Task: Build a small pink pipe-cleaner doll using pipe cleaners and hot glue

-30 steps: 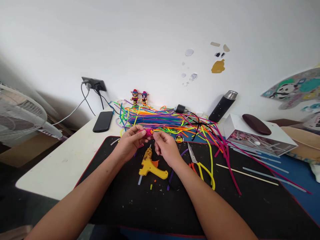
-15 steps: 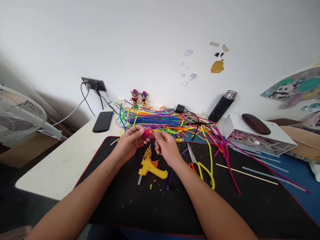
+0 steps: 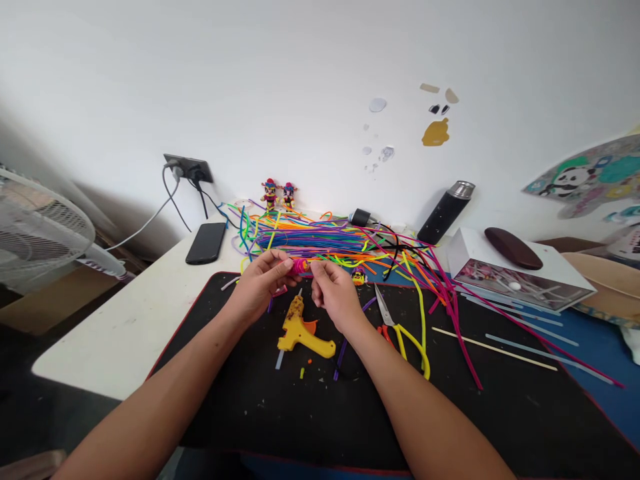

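A small pink coiled pipe-cleaner piece (image 3: 299,267) with an orange end is pinched between the fingers and thumb of my left hand (image 3: 261,281). Close to its orange end, my right hand (image 3: 334,292) has thumb and forefinger pressed together; whatever lies between them is too small to make out. Below both hands a yellow glue gun (image 3: 303,337) lies on the black mat (image 3: 280,420), its nozzle pointing up and a clear glue stick poking out behind. Scissors (image 3: 400,330) with yellow and orange handles lie half open beside my right forearm.
Behind my hands spreads a heap of coloured pipe cleaners (image 3: 310,239), with two small figures (image 3: 270,195) at its back. A phone (image 3: 206,243) lies left. To the right are a black flask (image 3: 445,213), a white box (image 3: 525,273), a thin wooden stick (image 3: 495,349) and glue sticks (image 3: 545,358).
The pink coil has shifted slightly right and turned a little in my left fingers. My right hand has moved marginally right, still pinched near the orange end.
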{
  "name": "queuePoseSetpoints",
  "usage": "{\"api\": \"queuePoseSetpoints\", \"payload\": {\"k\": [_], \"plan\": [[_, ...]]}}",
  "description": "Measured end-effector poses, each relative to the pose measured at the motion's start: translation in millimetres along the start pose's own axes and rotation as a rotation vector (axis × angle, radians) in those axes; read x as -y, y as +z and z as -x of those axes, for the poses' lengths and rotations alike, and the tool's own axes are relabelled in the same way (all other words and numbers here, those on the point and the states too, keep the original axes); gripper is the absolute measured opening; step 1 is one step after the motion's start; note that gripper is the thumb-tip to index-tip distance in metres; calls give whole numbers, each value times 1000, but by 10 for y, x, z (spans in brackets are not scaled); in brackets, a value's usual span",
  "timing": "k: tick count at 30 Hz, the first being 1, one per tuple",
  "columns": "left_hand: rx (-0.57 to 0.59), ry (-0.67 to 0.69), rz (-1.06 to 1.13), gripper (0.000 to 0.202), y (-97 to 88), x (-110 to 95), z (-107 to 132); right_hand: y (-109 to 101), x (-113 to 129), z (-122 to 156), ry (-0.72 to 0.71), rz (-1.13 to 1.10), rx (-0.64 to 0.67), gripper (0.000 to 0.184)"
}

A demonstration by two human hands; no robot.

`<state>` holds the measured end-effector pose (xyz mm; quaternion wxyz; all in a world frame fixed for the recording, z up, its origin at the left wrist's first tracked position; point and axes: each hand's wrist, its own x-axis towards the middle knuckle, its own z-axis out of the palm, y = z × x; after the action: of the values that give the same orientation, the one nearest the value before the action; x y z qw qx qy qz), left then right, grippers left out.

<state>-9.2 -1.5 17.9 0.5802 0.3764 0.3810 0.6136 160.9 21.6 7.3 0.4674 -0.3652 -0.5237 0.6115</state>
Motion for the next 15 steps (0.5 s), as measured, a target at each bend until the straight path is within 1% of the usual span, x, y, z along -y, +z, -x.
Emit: {"api": "queuePoseSetpoints", "payload": {"k": [10,15], "plan": [[-29,9,-11,43,15,-3,-9,-17,49,-5,14,-70,-31,48],[-42,45,-66,44,1,1,-5,-16,57,-3,5,-39,-63,48]]}}
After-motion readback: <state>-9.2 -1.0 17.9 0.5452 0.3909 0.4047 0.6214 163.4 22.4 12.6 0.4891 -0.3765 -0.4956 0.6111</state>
